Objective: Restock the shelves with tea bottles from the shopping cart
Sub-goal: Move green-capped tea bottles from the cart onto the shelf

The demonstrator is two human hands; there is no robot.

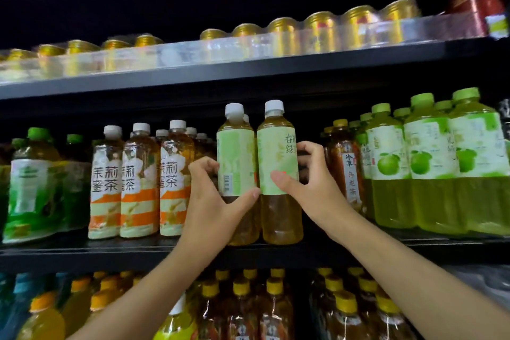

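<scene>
Two tea bottles with pale green labels and white caps stand side by side at the front of the middle shelf (165, 252). My left hand (212, 196) grips the left tea bottle (236, 152) around its label and lower body. My right hand (309, 176) wraps the right tea bottle (276, 152), thumb on the front of the label, fingers behind. Both bottles stand upright with their bases on the shelf board. Another white cap shows just behind the left bottle. The shopping cart is out of view.
Orange-and-white labelled tea bottles (138, 179) stand left of my hands, dark tea bottles (345, 165) and green apple-label bottles (430, 163) to the right. Gold cans (284, 36) line the upper shelf behind a clear rail. Yellow-capped bottles (273, 309) fill the shelf below.
</scene>
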